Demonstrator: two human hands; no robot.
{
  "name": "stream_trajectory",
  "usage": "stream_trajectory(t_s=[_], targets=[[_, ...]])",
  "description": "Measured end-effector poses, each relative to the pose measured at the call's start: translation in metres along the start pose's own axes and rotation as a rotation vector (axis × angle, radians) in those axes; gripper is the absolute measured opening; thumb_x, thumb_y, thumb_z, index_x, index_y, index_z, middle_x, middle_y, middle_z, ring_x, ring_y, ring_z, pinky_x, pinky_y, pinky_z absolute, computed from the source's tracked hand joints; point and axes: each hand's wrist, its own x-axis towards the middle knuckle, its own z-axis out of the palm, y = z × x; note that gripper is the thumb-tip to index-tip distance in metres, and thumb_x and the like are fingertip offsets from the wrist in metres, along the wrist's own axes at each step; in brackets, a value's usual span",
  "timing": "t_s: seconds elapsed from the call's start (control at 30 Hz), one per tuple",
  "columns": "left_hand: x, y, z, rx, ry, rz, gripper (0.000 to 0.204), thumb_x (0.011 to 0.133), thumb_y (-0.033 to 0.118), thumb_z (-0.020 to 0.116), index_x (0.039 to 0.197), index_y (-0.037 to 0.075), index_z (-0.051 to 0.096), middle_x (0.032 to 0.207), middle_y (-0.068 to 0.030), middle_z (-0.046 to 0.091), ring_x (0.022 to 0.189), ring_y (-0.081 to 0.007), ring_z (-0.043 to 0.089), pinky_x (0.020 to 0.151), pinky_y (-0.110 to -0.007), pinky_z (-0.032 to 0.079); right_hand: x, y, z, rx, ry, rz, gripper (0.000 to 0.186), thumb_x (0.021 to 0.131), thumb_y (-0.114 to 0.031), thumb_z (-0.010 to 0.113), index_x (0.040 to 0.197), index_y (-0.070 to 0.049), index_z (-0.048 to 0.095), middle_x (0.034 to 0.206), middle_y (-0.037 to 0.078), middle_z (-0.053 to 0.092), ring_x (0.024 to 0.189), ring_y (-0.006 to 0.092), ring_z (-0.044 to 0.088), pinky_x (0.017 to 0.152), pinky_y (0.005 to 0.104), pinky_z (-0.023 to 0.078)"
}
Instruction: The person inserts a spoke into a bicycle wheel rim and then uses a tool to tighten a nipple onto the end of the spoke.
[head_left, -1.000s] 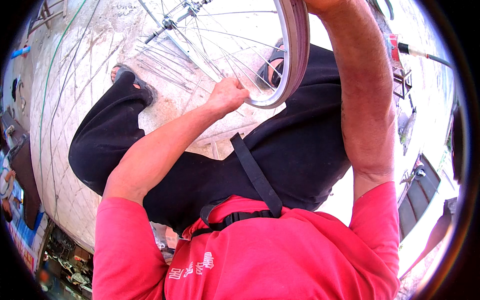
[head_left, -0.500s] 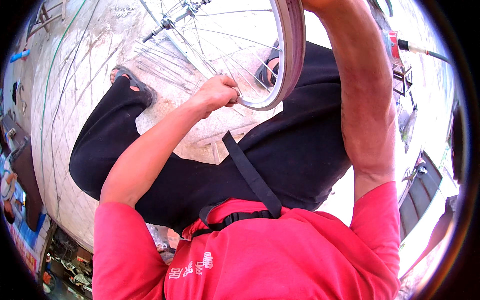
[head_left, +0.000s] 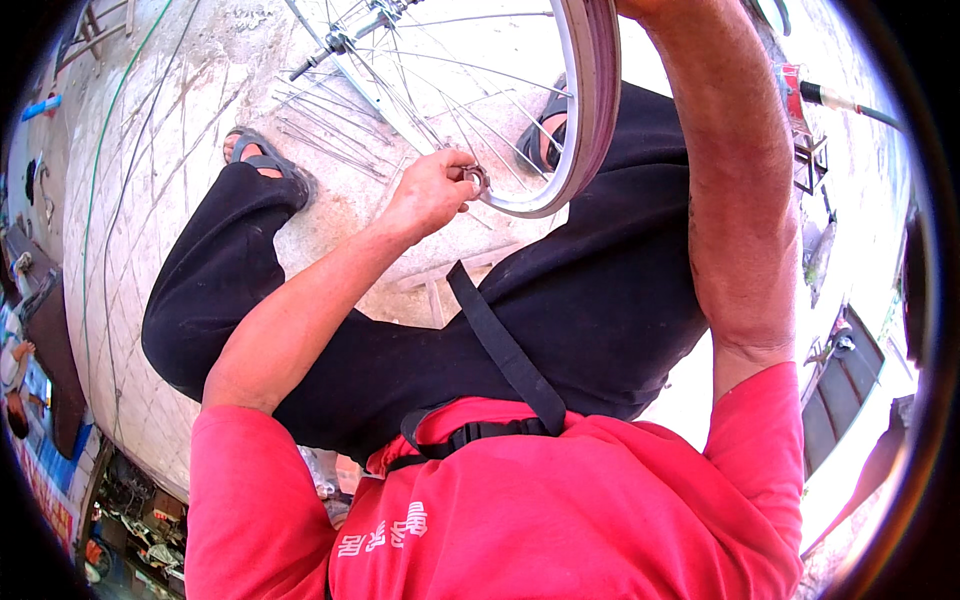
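A spoked bicycle wheel (head_left: 548, 198) stands tilted between my legs, its top cut off by the picture's upper edge. Its hub with the axle (head_left: 338, 43) shows at upper left, and thin spokes run from there to the silver rim. My left hand (head_left: 437, 190) is closed, pinching a small round notched spoke wrench (head_left: 478, 180) at the rim's lower inner edge, where spokes end. Beside the far right part of the rim, my right hand (head_left: 645, 8) shows only at its wrist end; its fingers are out of the picture.
Several loose spokes (head_left: 335, 135) lie on the concrete floor left of the wheel. A green hose (head_left: 107, 130) and a dark cable run along the floor at left. A red object (head_left: 790, 92) with a black-ended handle stands at right. Metal parts (head_left: 150, 530) are heaped at lower left.
The spoke wrench now shows between my left fingers, which have loosened and turned slightly. The wheel and my right arm have shifted a little to the right.
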Motion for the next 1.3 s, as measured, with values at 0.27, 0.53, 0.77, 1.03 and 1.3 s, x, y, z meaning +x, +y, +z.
stream_trajectory(t_s=[0.27, 0.53, 0.77, 1.03, 1.3], targets=[[-0.005, -0.001, 0.007, -0.138, -0.021, -0.023, 0.045, 0.096, 0.007, 0.067, 0.137, -0.008, 0.053, 0.112, -0.0161, 0.073, 0.096, -0.0225, 0.074, 0.075, -0.033, 0.060, 0.025, 0.005, -0.012, 0.097, -0.195, 0.100, 0.048, 0.094, -0.040, 0.065, 0.115, 0.003, 0.069, 0.105, 0.017, 0.064, 0.093, 0.0262, 0.071, 0.084, 0.0380, 0.058], [-0.006, 0.007, 0.002, -0.245, -0.068, -0.083, 0.047, 0.100, 0.014, 0.064, 0.140, -0.008, 0.052, 0.116, -0.0176, 0.073, 0.099, -0.0231, 0.075, 0.077, -0.033, 0.060, 0.000, 0.032, -0.008, -0.004, -0.068, -0.295, 0.049, 0.094, -0.041, 0.064, 0.116, 0.001, 0.070, 0.102, 0.016, 0.065, 0.089, 0.0254, 0.070, 0.081, 0.0378, 0.056], [-0.005, 0.013, 0.003, -0.285, -0.026, -0.152, 0.046, 0.100, 0.015, 0.065, 0.137, -0.010, 0.053, 0.114, -0.0176, 0.073, 0.095, -0.0228, 0.075, 0.075, -0.032, 0.059, -0.002, 0.014, -0.007, -0.017, -0.078, -0.307, 0.047, 0.096, -0.041, 0.063, 0.116, 0.001, 0.070, 0.100, 0.016, 0.066, 0.088, 0.0246, 0.069, 0.080, 0.0371, 0.056], [-0.009, 0.017, 0.007, -0.234, 0.026, -0.137, 0.044, 0.098, 0.018, 0.068, 0.131, -0.008, 0.056, 0.112, -0.0177, 0.073, 0.091, -0.0224, 0.075, 0.071, -0.033, 0.059, 0.008, 0.025, 0.006, -0.297, 0.034, -0.359, 0.031, 0.100, -0.030, 0.065, 0.112, -0.003, 0.073, 0.100, 0.015, 0.064, 0.088, 0.0248, 0.070, 0.079, 0.0354, 0.058], [-0.009, 0.016, 0.010, -0.245, 0.070, -0.123, 0.041, 0.097, 0.022, 0.071, 0.123, -0.007, 0.058, 0.108, -0.0160, 0.073, 0.088, -0.0215, 0.075, 0.069, -0.033, 0.059, 0.019, 0.052, 0.007, -0.776, 0.106, -0.650, 0.018, 0.101, -0.019, 0.065, 0.106, -0.008, 0.077, 0.099, 0.014, 0.063, 0.089, 0.0233, 0.071, 0.078, 0.0330, 0.058]])
